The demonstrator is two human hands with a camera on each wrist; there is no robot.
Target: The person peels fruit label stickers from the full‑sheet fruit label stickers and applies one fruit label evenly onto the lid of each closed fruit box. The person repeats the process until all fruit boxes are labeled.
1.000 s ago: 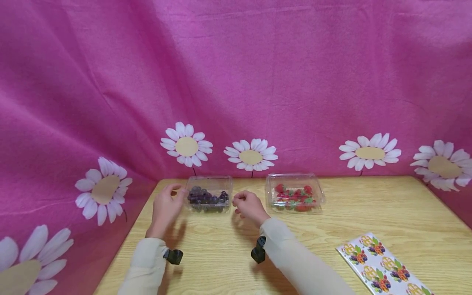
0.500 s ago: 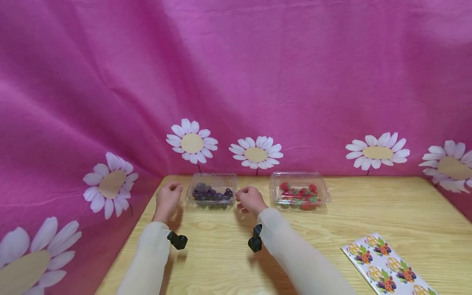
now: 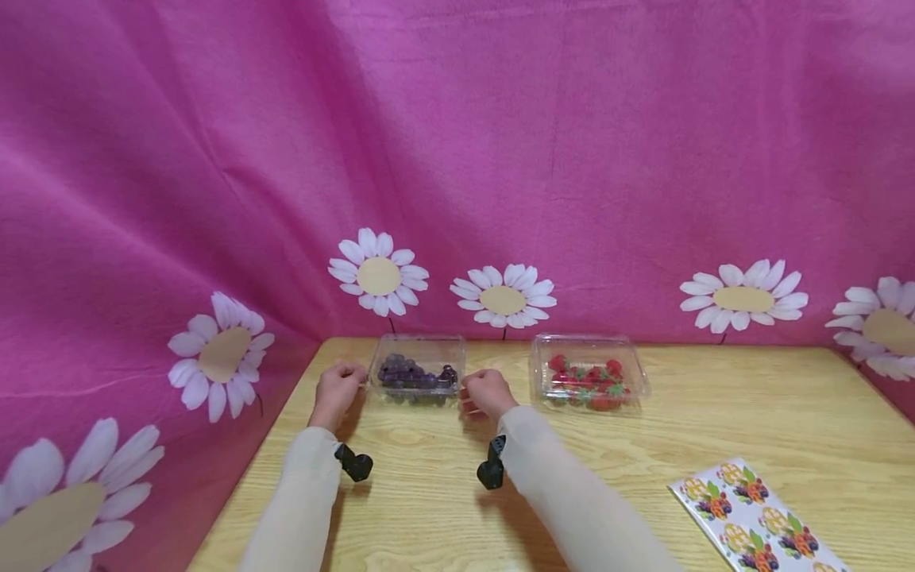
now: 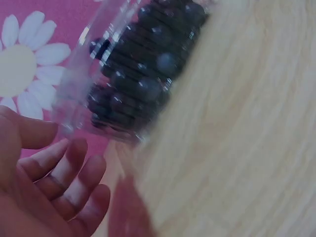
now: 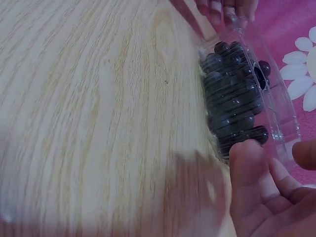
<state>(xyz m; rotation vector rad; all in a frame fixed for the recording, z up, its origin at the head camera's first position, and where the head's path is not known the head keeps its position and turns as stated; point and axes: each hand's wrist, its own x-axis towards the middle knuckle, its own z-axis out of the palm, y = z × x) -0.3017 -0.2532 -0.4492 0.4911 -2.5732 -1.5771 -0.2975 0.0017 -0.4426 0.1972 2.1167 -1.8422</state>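
Observation:
A clear plastic clamshell (image 3: pixel 417 346) holding dark purple grapes (image 3: pixel 403 373) rests on the wooden table between my hands. Beside its left end is my left hand (image 3: pixel 337 395). In the left wrist view, that hand's thumb (image 4: pixel 39 134) and loosely bent fingers (image 4: pixel 79 173) are right at the box's corner, with a gap between them. On the other end, my right hand (image 3: pixel 489 393) has an index fingertip (image 5: pixel 247 150) at the box's near corner. Its thumb (image 5: pixel 305 154) is spread apart beside the rim in the right wrist view.
A second clear clamshell (image 3: pixel 582 344) with red strawberries (image 3: pixel 600 381) stands to the right. A sheet of fruit-printed stickers (image 3: pixel 750 512) lies near the front right. Behind the table (image 3: pixel 422 492) hangs a pink curtain (image 3: pixel 500 159) with daisies.
Both hands have come in to the ends of the grape box, the left one drawing its fingers toward it. The head view has shifted slightly.

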